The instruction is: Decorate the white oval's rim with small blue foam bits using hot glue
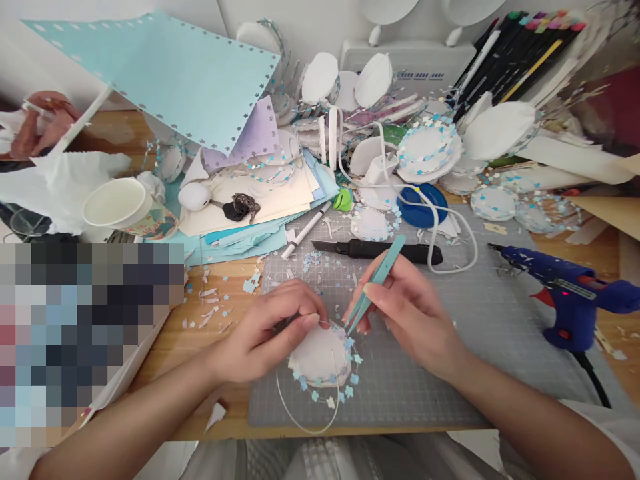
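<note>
Disc (pixel 320 357) lies on the grey mat (pixel 415 400) near the table's (pixel 200 347) front edge, between both hands. Blue and white flowers (pixel 354 380) run along its right and lower rim. Left hand (pixel 280 327) is at the disc's upper left, thumb and forefinger pinched together on a thin strand (pixel 324 322) at the upper rim. Right hand (pixel 410 307) grasps teal tweezers (pixel 384 272), held slanted, tips down at the disc's upper right rim. Whether the tips grip a flower cannot be told. White wire (pixel 314 433) curves below the disc, one end lying over its face.

Beyond the hands, a black knife (pixel 395 252) rests on the mat, blade exposed and pointing left. White pen (pixel 306 231) lies just beside it, to the left. Blue glue gun (pixel 570 287) stands at the right, nozzle toward the mat, small red light lit. White cable (pixel 473 233) loops over the mat's far side, crossing a blue lid (pixel 423 205). Paper cup (pixel 159 223) stands tilted in view at the left, near keys (pixel 245 207) on stacked paper (pixel 280 193).
</note>
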`<state>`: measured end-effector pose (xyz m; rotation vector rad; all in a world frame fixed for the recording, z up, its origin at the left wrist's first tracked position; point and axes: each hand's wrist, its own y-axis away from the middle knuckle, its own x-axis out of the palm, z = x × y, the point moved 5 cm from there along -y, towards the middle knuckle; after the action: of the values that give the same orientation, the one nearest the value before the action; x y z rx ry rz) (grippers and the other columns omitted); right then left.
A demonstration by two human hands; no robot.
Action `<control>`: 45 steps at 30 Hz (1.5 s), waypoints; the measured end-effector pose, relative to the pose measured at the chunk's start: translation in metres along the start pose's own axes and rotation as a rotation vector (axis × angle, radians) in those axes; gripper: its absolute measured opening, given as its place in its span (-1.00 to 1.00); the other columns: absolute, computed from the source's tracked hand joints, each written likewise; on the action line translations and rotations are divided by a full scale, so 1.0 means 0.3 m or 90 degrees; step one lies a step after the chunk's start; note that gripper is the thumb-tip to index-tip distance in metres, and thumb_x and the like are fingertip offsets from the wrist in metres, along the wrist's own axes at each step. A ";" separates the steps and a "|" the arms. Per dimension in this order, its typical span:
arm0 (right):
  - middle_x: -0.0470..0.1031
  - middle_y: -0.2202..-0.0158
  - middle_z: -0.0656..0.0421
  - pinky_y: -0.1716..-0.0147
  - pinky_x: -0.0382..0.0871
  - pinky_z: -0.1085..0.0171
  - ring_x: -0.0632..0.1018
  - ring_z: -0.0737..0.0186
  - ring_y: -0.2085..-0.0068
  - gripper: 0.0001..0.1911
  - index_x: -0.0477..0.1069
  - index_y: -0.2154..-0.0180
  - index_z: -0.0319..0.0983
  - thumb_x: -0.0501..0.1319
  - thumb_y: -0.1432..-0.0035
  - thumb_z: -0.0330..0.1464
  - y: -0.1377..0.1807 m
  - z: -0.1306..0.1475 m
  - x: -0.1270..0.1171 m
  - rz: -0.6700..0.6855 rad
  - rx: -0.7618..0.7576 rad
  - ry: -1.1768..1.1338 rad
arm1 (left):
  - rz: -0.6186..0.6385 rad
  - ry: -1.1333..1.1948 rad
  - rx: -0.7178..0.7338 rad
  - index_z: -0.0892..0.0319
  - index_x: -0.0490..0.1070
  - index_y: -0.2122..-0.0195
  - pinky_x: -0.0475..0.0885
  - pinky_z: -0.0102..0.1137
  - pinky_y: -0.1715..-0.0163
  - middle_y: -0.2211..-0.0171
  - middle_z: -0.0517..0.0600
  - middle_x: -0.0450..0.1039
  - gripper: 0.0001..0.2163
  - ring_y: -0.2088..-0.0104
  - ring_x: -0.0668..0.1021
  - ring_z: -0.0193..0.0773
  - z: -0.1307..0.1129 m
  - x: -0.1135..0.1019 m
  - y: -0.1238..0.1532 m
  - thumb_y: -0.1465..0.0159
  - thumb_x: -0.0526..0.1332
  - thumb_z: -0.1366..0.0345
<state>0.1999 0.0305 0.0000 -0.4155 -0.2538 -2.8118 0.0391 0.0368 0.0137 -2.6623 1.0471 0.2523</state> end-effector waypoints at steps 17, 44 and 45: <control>0.50 0.37 0.18 0.39 0.54 0.26 0.58 0.22 0.33 -0.84 0.40 0.36 -0.10 0.31 -0.03 -0.46 -0.031 0.157 -0.120 -0.154 -0.269 0.374 | -0.054 -0.009 -0.021 0.22 0.27 0.45 0.34 -0.40 0.33 0.36 0.07 0.45 -0.83 0.35 0.46 -0.29 0.023 -0.009 0.004 -0.31 0.05 0.42; 0.54 0.19 0.24 0.25 0.50 0.25 0.57 0.30 0.17 -0.79 0.38 0.37 -0.11 0.30 -0.03 -0.54 -0.025 0.082 -0.040 0.122 -0.175 0.062 | -0.164 0.037 -0.024 0.17 0.48 0.19 0.33 -0.29 0.10 0.23 0.08 0.43 -0.82 0.16 0.45 -0.17 0.029 -0.046 0.009 -0.18 0.28 0.28; 0.54 0.19 0.25 0.23 0.50 0.24 0.56 0.31 0.17 -0.78 0.38 0.36 -0.11 0.30 -0.03 -0.55 -0.024 0.080 -0.035 0.130 -0.174 0.058 | -0.172 0.081 -0.032 0.17 0.48 0.19 0.33 -0.29 0.10 0.24 0.07 0.42 -0.82 0.16 0.44 -0.18 0.034 -0.049 0.010 -0.18 0.30 0.27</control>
<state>0.2134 0.0452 0.0186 -0.3479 0.1849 -2.6588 0.0257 0.0474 0.0071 -2.8558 0.7097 0.0565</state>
